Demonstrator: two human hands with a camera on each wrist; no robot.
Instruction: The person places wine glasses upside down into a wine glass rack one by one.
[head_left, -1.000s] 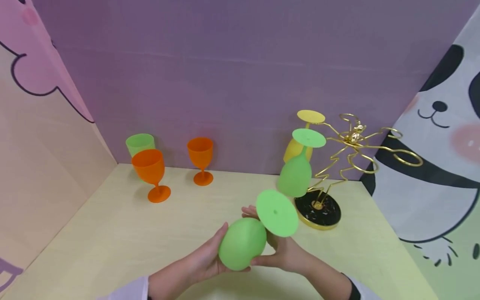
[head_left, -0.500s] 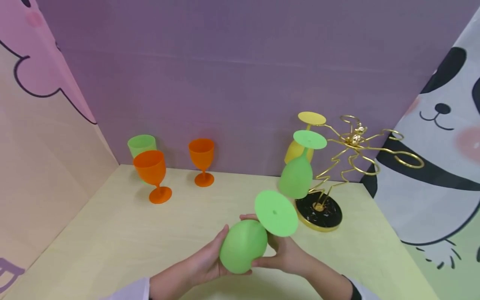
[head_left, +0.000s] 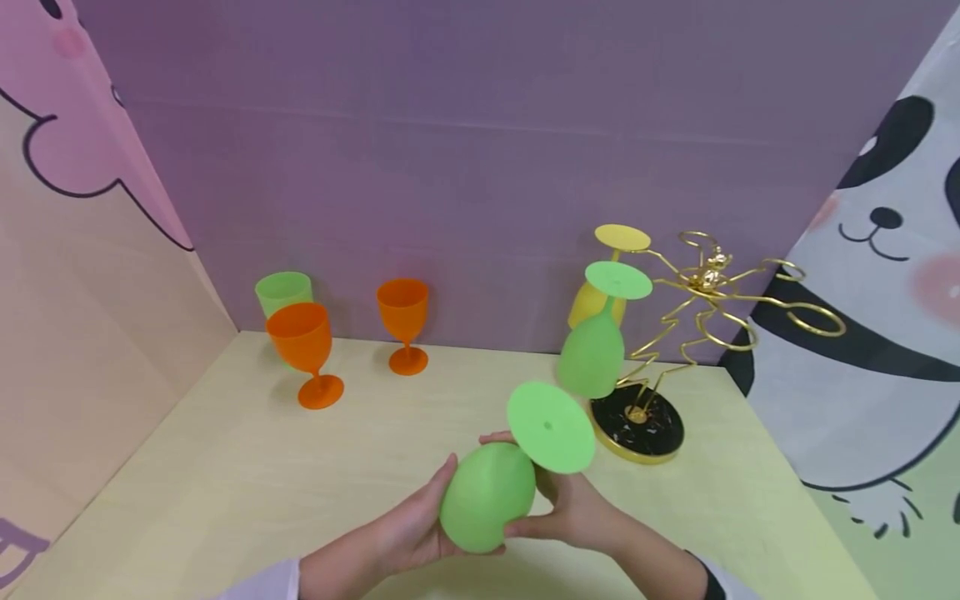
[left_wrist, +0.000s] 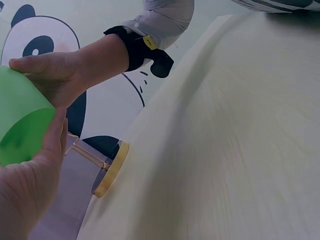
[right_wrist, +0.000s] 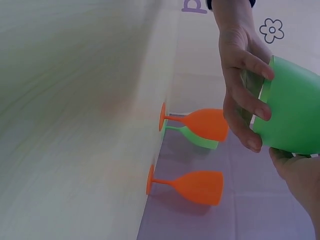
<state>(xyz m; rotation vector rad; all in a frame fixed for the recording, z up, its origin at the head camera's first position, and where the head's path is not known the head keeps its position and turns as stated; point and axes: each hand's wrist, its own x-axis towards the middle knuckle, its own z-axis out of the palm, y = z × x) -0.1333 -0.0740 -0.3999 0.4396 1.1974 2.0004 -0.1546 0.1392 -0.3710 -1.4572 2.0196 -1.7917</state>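
Note:
Both hands hold a light green goblet low in front of the body in the head view. Its bowl (head_left: 487,497) is tilted mouth-down, with the round foot (head_left: 551,427) raised to the upper right. My left hand (head_left: 416,525) grips the bowl from the left, fingers curled under near the rim. From the right, my right hand (head_left: 573,512) holds the bowl, its thumb on the near side and fingers behind; the foot hides part of it. In the right wrist view, the left fingers (right_wrist: 252,107) wrap over the rim of the green bowl (right_wrist: 295,107).
A gold wire rack (head_left: 705,283) on a black round base (head_left: 637,425) stands at the right. A green goblet (head_left: 592,358) and a yellow goblet (head_left: 622,237) hang upside down at its left side. Two orange goblets (head_left: 300,337) and a green one (head_left: 283,287) stand upright back left.

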